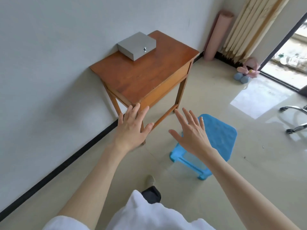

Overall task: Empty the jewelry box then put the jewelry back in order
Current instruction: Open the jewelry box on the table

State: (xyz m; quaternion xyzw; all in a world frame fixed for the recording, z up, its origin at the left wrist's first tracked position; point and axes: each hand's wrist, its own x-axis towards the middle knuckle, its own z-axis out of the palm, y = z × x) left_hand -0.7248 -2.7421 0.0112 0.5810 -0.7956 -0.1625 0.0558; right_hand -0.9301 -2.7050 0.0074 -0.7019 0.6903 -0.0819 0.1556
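Standing between the empty, spread hands (left [132, 127], right [192, 135]) and table [149, 77]: blue stool [219, 135].

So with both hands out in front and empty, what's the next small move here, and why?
Probably step closer to the wooden table and bring both hands to the grey jewelry box. The box sits shut at the table's far end by the wall, with no jewelry out yet. The left hand and right hand are spread open, holding nothing, short of the box.
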